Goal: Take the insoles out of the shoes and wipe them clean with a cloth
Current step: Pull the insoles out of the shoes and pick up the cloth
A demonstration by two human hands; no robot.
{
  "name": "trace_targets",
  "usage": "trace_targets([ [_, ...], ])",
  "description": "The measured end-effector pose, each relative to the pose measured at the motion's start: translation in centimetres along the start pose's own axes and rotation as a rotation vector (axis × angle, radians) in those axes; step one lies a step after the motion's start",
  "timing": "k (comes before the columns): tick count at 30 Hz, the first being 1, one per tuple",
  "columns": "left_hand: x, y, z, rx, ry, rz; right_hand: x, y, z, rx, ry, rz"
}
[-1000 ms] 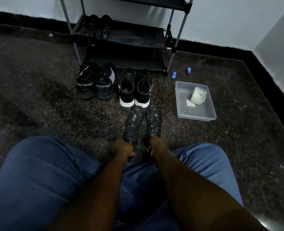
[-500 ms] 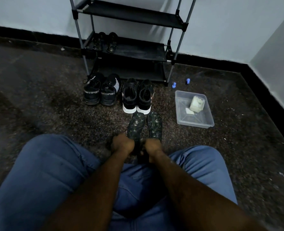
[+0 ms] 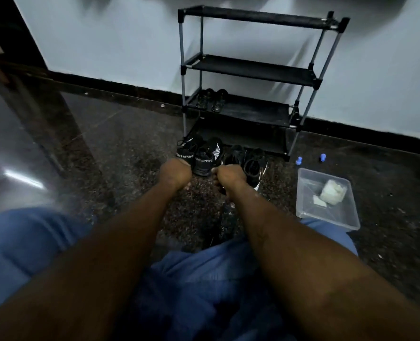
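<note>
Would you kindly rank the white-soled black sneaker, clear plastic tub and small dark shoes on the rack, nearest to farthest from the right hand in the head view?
1. White-soled black sneaker: just right of the right hand.
2. Clear plastic tub: farther right.
3. Small dark shoes: beyond, on the rack.

Bare forearms (image 3: 120, 242), blue denim trousers (image 3: 31, 237), creased at lap & knees.

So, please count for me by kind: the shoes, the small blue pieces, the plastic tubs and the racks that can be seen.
SPORT shoes: 2
White-soled shoes: 2
Small shoes on the rack: 2
Blue pieces: 2
Clear tub: 1
The rack: 1
Total: 10
</note>
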State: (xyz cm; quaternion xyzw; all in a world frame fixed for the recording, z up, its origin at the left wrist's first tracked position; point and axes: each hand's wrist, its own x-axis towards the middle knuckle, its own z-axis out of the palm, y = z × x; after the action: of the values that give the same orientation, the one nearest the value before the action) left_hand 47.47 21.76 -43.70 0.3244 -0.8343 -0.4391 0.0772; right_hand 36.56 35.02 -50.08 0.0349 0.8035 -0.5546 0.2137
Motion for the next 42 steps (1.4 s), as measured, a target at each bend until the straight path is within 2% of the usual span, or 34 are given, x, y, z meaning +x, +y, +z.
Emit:
trace_targets([
  [6, 2.5, 1.8, 1.4, -0.08, -0.04, -0.008, -4.1, -3.3, -2.9, 0.209, -0.082, -0.037],
  [12, 12.2, -0.5, 6.3, 0.104, -0.121, 0.002, -1.5, -2.7, -5.3, 0.238, -0.086, 0.028],
  [16, 14.3, 0.5, 6.2, 0.047, -0.101, -0.013, 2.4, -2.5, -5.4, 0.187, -0.034, 0.079],
  [20, 17.8, -0.6, 6.3, 0.017, -0.108, -0.058, 6.9, -2.7, -4.0, 0.175, -0.056, 0.109],
  [28, 26.3, 0.0, 7.6, -0.155, -0.121, -0.068, 17.5, -5.8, -0.4, 0.153, -0.054, -0.093],
  [32, 31.1, 3.4, 8.0, -0.302, -0.094, -0.008, 22.5, -9.1, 1.3, 0.218, -0.024, -0.182],
  [36, 35.2, 7.3, 8.2, -0.374, -0.179, 0.058, 26.8, -12.8, 2.3, 0.258, 0.0, -0.206],
  [42, 38.9, 10.3, 8.2, -0.392, -0.302, 0.063, 30.7, -16.2, 3.2, 0.159, -0.059, -0.192],
])
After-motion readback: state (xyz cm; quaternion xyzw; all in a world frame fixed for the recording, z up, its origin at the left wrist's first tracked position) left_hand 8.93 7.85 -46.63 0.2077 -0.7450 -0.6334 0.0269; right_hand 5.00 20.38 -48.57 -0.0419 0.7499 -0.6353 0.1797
